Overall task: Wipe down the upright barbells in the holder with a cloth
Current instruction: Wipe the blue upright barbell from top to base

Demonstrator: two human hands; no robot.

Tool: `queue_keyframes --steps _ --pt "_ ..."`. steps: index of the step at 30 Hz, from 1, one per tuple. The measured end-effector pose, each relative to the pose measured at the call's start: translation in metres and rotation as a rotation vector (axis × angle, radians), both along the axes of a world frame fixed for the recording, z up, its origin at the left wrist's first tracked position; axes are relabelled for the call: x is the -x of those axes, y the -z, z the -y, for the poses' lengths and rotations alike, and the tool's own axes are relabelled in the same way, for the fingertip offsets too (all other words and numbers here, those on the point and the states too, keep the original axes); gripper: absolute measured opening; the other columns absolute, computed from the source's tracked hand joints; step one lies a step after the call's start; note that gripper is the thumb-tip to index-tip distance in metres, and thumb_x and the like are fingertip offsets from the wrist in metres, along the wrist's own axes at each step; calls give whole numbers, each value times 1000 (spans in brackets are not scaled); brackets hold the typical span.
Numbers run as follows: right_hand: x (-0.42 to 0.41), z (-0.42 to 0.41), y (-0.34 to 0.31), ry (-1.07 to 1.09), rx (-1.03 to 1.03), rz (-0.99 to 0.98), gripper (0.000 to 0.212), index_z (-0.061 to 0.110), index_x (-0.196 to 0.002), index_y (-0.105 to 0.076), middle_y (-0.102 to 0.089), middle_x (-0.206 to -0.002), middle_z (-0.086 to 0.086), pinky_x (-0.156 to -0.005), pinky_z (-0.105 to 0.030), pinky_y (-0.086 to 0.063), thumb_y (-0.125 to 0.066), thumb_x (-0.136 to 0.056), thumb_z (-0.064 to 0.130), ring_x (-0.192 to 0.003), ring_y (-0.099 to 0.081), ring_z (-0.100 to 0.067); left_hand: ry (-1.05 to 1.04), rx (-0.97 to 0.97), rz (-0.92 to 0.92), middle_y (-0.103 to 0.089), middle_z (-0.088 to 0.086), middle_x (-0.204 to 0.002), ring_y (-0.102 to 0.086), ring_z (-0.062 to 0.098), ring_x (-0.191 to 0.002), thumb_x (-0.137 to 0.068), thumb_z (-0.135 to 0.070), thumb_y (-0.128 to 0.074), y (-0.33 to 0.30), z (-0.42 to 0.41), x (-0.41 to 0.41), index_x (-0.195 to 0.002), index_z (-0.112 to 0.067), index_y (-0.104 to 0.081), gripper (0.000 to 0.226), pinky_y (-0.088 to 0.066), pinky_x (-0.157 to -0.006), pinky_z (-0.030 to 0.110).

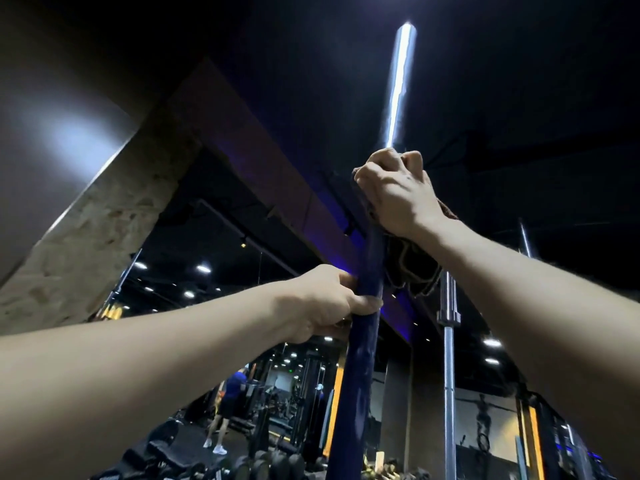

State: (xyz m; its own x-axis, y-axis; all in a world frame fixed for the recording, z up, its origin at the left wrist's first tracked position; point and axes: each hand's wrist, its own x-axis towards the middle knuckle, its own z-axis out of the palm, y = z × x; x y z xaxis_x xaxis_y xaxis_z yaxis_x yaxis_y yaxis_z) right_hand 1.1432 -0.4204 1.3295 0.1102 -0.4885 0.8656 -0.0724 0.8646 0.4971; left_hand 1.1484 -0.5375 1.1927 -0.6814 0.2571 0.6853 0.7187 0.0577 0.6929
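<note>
This is a gym: upright barbells (449, 358) stand at centre, dumbbells (277, 462) sit at six o'clock, weight machines (304, 403) and a person (230, 400) fill the dim floor behind.

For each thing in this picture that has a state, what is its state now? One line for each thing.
Blue barbell: upright, gripped by both hands.
Cloth: dark, wrapped on the blue barbell under the right hand, loose end hanging.
Left hand: grips the blue barbell lower down.
Right hand: grips the cloth around the bar, higher up.
Silver barbell: upright, untouched.
</note>
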Motion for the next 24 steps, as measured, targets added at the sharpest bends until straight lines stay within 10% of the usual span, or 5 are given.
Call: queue_keyframes --steps 6,13,24 --pt "13 -1 64 -111 -59 10 52 29 -106 -62 -50 -127 10 -96 -40 -32 -21 -89 56 -120 -36 -28 62 -27 15 -64 4 -87 -62 17 -81 -91 -14 -61 18 0 1 -100 -11 -64 10 -55 -81 36" --pt "14 -21 58 -184 -295 -103 34 18 -104 -67 -59 -111 -1 -86 -29 -31 -40 -90 33 -104 -42 -20 95 68 90 -63 7 -93 -60 20 -86 -90 -10 -61 39 6 2 -113 -2 -62 24 -59 -66 27" --pt "31 -5 54 -387 87 45 44 20 -123 -59 -45 -133 1 -95 -14 -15 -31 -92 35 -124 -40 -28 108 93 109 -65 9 -97 -65 19 -90 -91 -14 -60 39 11 3 -103 -6 -64 15 -59 -71 26"
